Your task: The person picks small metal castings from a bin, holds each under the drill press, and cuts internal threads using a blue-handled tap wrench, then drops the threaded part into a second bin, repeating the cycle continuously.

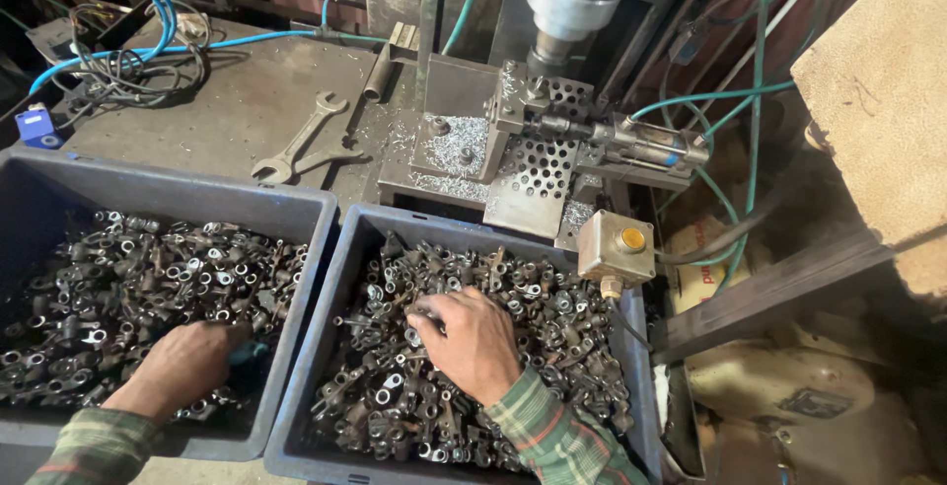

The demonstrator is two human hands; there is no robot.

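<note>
Head view. Two grey bins sit side by side at the near edge of the surface (247, 100), both heaped with small dark metal parts with ring ends.

Left hand (182, 367) is down in the left bin (306, 278), fingers curled into the left heap of parts (148, 278); something teal shows just under the knuckles. Whether it grips anything: cannot tell.

Right hand (478, 342) rests palm-down on the right heap of parts (464, 347) in the right bin (345, 268). Fingers (426, 319) bent, tips touching or pinching one part at the heap's top; hold not confirmed.

Behind the bins: drill press fixture (533, 140) covered in swarf, two spanners (301, 145), a yellow push-button box (617, 246) just beside the right bin.

Risk, as judged: parts are tangled, so lifting one may drag neighbours over the rim. Sharp swarf and edges could cut bare fingers. A sleeve near the button box could knock it.
</note>
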